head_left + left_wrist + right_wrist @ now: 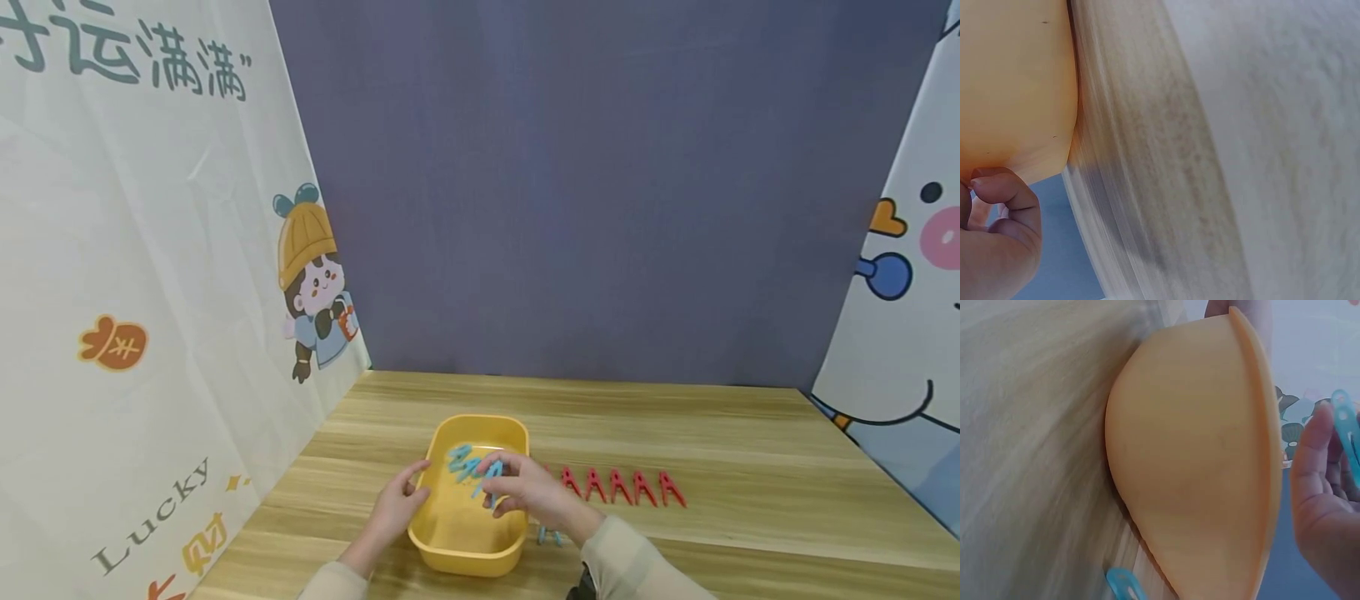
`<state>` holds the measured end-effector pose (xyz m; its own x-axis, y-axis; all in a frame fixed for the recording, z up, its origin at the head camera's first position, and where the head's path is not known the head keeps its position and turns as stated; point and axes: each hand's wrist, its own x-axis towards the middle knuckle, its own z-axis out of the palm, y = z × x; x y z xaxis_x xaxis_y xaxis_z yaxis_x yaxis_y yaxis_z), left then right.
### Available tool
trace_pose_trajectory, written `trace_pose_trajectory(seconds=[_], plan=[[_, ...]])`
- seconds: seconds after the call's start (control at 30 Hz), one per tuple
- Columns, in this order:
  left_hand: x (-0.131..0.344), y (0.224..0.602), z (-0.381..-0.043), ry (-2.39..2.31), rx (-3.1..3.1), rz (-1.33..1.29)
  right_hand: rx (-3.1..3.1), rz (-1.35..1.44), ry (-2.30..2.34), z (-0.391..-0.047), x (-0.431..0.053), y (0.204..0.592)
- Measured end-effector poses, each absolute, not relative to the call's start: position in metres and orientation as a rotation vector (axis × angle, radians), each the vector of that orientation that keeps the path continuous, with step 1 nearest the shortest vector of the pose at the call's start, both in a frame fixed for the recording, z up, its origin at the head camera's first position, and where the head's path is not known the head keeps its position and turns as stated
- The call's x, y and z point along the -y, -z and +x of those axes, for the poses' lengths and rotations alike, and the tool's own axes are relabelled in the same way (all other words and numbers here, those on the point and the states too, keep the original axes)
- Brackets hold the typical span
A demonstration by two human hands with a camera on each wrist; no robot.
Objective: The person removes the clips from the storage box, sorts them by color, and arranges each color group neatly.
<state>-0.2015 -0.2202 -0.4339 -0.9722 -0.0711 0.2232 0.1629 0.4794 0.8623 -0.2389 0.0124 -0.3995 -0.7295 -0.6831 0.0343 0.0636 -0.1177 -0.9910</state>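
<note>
A yellow plastic basin (468,562) stands on the wooden table. At its left side my left hand (396,507) holds the rim, with thumb and fingers bent at the wall in the left wrist view. My right hand (536,493) is over the basin's right part and pinches a light blue clothespin (1345,428), which the right wrist view shows above rim height. Several more blue clothespins (460,456) lie inside the basin towards its far end. On the table beside the basin, partly hidden under my right wrist, is another blue clothespin (1124,584).
Several red clothespins (617,485) stand in a row on the table (750,450) to the right of the basin, the leftmost partly covered by my right hand. A dark grey-blue panel (585,208) closes off the back. Printed white sheets (187,275) hang at both sides.
</note>
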Motion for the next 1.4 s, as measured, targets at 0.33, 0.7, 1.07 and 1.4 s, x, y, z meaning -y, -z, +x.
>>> trace_pose_trajectory(seconds=[0.33, 0.7, 1.07, 1.4], plan=[[0.220, 0.432, -0.200, 1.491, 2.511, -0.074, -1.731, -0.708, 1.897, -0.240, -0.029, 0.396], [0.220, 0.432, -0.200, 1.481, 2.517, -0.076, -1.809, -0.730, 1.865, -0.246, -0.051, 0.397], [0.221, 0.433, -0.200, 1.510, 2.513, -0.082, -1.893, -0.724, 1.817, -0.246, -0.068, 0.401], [0.222, 0.435, -0.203, 1.489, 2.524, -0.069, -1.929, -0.700, 1.720, -0.250, -0.087, 0.408]])
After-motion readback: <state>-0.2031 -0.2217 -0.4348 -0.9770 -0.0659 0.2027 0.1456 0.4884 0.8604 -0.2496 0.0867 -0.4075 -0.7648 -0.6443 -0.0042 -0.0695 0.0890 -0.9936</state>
